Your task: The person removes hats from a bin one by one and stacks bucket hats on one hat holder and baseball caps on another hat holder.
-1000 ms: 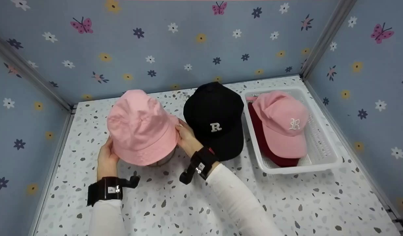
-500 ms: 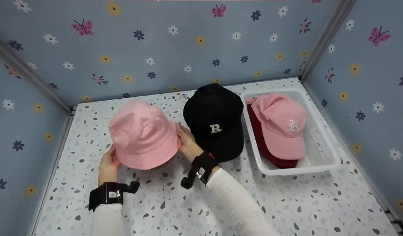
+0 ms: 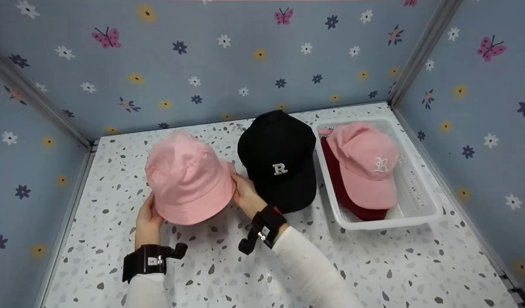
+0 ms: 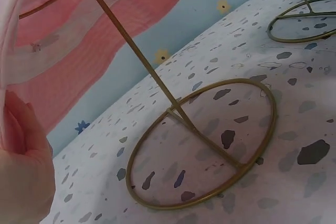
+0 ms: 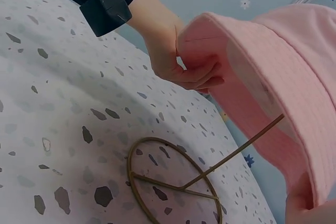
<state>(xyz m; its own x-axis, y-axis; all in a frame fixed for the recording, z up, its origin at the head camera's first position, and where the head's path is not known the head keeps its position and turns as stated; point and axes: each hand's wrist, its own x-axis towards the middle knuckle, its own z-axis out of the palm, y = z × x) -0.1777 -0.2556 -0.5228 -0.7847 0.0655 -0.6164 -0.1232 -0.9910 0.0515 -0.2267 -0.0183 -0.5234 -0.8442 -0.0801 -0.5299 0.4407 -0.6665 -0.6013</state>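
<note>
A pink bucket hat (image 3: 185, 179) is held by its brim between both hands. My left hand (image 3: 148, 220) pinches the brim on the left side, with fingers curled under it in the right wrist view. On the opposite side my right hand (image 3: 246, 194) grips the brim, its fingertips partly covered by the fabric. Beneath the hat stands a gold wire hat stand (image 4: 152, 80) with a ring-shaped base; its upper part goes up inside the crown. From the head view the hat hides this stand.
Close by on the right is a black cap (image 3: 277, 145) with a white R. Beyond it, a white plastic basket (image 3: 420, 220) holds a pink cap (image 3: 367, 167) on top of a dark red one (image 3: 337, 184). Patterned panels (image 3: 228, 64) border the speckled table (image 3: 219, 265).
The bucket hat and both hands have come down and slightly right in the head view. Part of the stand's base showed below the brim one second ago and is now covered.
</note>
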